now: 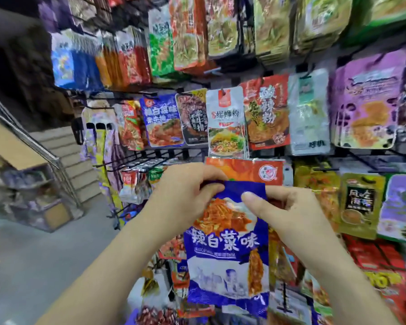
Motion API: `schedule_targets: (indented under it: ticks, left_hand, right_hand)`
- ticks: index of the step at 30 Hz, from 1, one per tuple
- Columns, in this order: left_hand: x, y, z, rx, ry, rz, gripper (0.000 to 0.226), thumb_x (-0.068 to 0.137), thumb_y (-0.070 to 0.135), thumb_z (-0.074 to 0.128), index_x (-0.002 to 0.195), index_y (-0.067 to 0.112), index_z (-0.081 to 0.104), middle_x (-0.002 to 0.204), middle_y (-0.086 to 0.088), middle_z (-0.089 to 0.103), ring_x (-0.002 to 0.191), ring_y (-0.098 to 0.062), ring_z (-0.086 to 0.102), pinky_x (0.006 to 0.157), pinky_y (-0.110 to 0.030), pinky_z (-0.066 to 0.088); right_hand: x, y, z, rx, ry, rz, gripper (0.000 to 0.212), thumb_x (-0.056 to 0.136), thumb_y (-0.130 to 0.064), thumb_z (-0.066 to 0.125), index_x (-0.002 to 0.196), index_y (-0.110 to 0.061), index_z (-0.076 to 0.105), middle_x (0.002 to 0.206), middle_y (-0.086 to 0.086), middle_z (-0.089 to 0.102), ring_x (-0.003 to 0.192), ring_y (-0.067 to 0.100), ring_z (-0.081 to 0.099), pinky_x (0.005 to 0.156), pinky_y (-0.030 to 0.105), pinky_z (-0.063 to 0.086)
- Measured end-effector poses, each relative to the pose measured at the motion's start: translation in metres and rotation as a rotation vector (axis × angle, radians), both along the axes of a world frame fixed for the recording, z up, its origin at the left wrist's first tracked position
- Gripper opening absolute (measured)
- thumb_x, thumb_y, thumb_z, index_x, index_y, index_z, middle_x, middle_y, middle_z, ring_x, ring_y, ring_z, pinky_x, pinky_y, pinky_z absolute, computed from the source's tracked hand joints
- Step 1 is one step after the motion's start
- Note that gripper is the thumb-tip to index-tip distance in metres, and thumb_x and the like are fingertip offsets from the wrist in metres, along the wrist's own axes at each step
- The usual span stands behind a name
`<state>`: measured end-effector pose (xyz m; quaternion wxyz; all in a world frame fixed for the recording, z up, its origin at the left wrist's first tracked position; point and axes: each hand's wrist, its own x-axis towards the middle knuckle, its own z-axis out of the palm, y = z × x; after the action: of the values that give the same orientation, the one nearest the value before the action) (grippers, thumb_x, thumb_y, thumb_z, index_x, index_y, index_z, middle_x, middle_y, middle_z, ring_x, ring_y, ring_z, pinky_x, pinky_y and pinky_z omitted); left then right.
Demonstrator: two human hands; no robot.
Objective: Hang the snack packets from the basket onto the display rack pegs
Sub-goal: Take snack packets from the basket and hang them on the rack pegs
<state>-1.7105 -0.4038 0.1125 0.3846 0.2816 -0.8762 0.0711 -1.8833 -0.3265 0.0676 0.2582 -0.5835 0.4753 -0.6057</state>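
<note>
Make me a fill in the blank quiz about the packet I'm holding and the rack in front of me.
1. The held packet, pinched by the left hand and the right hand, is mainly ____ in colour.
2. Both hands grip it along its ____ edge.
3. On the rack, a matching packet hangs to the ____ of the white packet.
Missing words: blue; top; left.
</note>
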Motion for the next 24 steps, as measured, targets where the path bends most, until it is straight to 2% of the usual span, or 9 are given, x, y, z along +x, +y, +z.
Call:
schedule_targets:
  ticks: [2,4,7,10,13,15,17,20,24]
  left_hand:
    - [0.006,-0.005,0.002,0.009,0.049,0.001,0.017,0.081,0.021,0.066,0.095,0.017,0.075,0.087,0.007,0.073,0.083,-0.004,0.06,0.073,-0.014,0.045]
    - [0.017,-0.012,0.008,0.103,0.121,0.028,0.009,0.082,0.02,0.074,0.091,0.019,0.076,0.081,0.012,0.072,0.078,0.0,0.062,0.069,-0.012,0.046]
    - [0.043,-0.03,0.023,0.402,0.13,0.049,0.01,0.078,0.03,0.077,0.073,0.022,0.074,0.063,0.012,0.07,0.058,0.001,0.063,0.054,-0.014,0.045]
    - [0.07,-0.052,0.034,0.66,0.205,-0.089,0.021,0.069,0.038,0.073,0.074,0.017,0.075,0.07,-0.003,0.073,0.063,-0.013,0.067,0.061,-0.031,0.052]
    - [0.089,-0.074,0.037,0.624,0.275,-0.134,0.018,0.076,0.031,0.071,0.079,0.014,0.075,0.076,-0.007,0.074,0.072,-0.026,0.071,0.069,-0.044,0.056]
    - [0.1,-0.091,0.041,0.543,0.297,-0.14,0.01,0.083,0.021,0.071,0.08,0.012,0.073,0.078,-0.004,0.073,0.076,-0.026,0.07,0.071,-0.045,0.056]
    - [0.113,-0.11,0.047,0.433,0.295,-0.146,0.007,0.085,0.017,0.07,0.078,0.017,0.07,0.079,0.003,0.071,0.076,-0.018,0.068,0.07,-0.037,0.055]
    - [0.132,-0.141,0.053,0.286,0.277,-0.136,0.017,0.085,0.022,0.072,0.074,0.031,0.063,0.079,0.006,0.064,0.076,-0.009,0.062,0.068,-0.024,0.051]
    - [0.15,-0.173,0.058,0.17,0.238,-0.157,0.013,0.082,0.031,0.067,0.074,0.028,0.058,0.084,0.007,0.057,0.074,-0.008,0.057,0.063,-0.012,0.042]
  right_hand:
    - [0.011,-0.01,0.007,-0.042,0.02,-0.054,0.012,0.085,-0.031,0.07,0.075,-0.03,0.075,0.073,-0.014,0.075,0.069,0.006,0.071,0.066,0.035,0.06]
    - [0.022,-0.02,0.013,-0.077,0.002,-0.092,0.023,0.087,-0.022,0.069,0.068,-0.035,0.071,0.067,-0.016,0.073,0.064,0.006,0.07,0.058,0.03,0.059]
    - [0.036,-0.038,0.021,-0.115,0.015,-0.11,0.026,0.086,-0.024,0.071,0.063,-0.037,0.07,0.067,-0.014,0.073,0.066,0.011,0.071,0.061,0.032,0.059]
    - [0.053,-0.061,0.03,-0.144,0.001,-0.123,0.018,0.083,-0.026,0.075,0.065,-0.031,0.073,0.068,-0.008,0.074,0.068,0.017,0.072,0.062,0.035,0.059]
    - [0.075,-0.087,0.042,-0.153,-0.065,-0.125,0.016,0.081,-0.023,0.077,0.065,-0.024,0.073,0.064,-0.009,0.073,0.06,0.008,0.07,0.055,0.025,0.055]
    - [0.09,-0.107,0.049,-0.14,-0.166,-0.108,0.022,0.077,-0.021,0.079,0.056,-0.021,0.072,0.059,-0.006,0.071,0.052,0.006,0.066,0.049,0.02,0.048]
    - [0.105,-0.126,0.056,-0.132,-0.226,-0.105,0.023,0.074,-0.024,0.08,0.052,-0.021,0.071,0.058,-0.002,0.071,0.052,0.011,0.064,0.052,0.023,0.046]
    - [0.124,-0.152,0.062,-0.119,-0.281,-0.108,0.018,0.074,-0.027,0.079,0.065,-0.012,0.075,0.07,0.008,0.075,0.063,0.02,0.069,0.064,0.034,0.053]
    - [0.144,-0.177,0.068,-0.109,-0.311,-0.107,0.021,0.084,-0.025,0.072,0.072,-0.007,0.076,0.077,0.008,0.076,0.07,0.021,0.072,0.072,0.035,0.056]
